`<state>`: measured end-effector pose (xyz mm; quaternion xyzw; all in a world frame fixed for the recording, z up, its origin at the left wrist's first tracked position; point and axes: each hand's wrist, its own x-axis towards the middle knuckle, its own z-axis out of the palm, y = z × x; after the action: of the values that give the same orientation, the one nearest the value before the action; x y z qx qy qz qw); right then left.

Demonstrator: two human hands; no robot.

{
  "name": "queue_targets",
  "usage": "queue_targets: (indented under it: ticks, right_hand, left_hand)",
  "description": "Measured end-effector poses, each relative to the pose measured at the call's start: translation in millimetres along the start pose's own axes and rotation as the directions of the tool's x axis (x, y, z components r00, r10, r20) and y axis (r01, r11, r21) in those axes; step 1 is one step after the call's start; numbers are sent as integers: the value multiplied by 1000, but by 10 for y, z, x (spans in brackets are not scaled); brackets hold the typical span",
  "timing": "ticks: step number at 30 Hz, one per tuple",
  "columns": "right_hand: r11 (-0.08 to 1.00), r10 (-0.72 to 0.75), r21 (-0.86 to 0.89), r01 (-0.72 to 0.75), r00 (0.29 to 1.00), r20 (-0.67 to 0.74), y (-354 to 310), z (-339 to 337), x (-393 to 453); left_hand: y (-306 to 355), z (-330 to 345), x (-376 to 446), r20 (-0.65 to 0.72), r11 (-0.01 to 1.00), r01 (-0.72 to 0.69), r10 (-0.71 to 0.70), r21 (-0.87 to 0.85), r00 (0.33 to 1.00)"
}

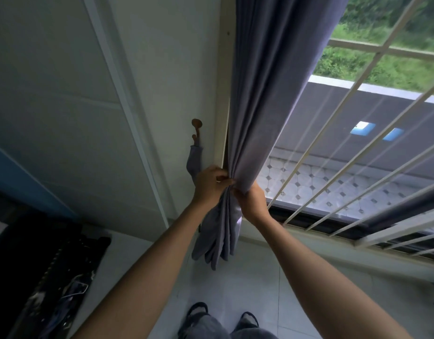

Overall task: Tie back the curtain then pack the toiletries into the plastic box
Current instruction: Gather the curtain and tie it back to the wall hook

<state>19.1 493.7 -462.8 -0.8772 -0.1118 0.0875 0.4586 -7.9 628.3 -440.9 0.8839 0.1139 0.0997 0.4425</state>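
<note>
A grey-purple curtain (272,89) hangs at the left side of the window, gathered into a bunch low down. My left hand (209,183) grips the bunch from the left and my right hand (251,200) grips it from the right, just below. The curtain's loose end (218,241) hangs under my hands. A matching fabric tieback (195,162) dangles from a brown wall hook (197,129), just left of my left hand. No toiletries or plastic box are in view.
White window bars (333,133) cross the open window on the right. A white wall panel (88,106) stands to the left. Dark cluttered items (47,270) lie at the lower left. My feet (223,316) stand on pale floor tiles.
</note>
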Motion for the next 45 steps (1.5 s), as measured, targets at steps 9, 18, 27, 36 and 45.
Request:
queue_targets:
  ticks: [9,18,27,36,45]
  right_hand:
    - [994,2,-112,8,996,89,-6,-119,68]
    - [971,-70,-219,92,992,107,40,-88,164]
    - [961,81,241,-137,970,228,42,-358,192]
    - [1000,4,27,-11,968,250,103,-548,245]
    - [999,-36,-23,42,975,221,90,-370,266]
  left_hand:
    - [-23,-2,105,27,998,-42,41,39,999]
    - [52,-111,285,297,998,-30,12,56,955]
    - [77,-44,294,222,989,-98,72,108,972]
    - [-12,-48,291,167,996,-78,71,34,983]
    - [-65,-81,271,130,999,-33,37,-31,991]
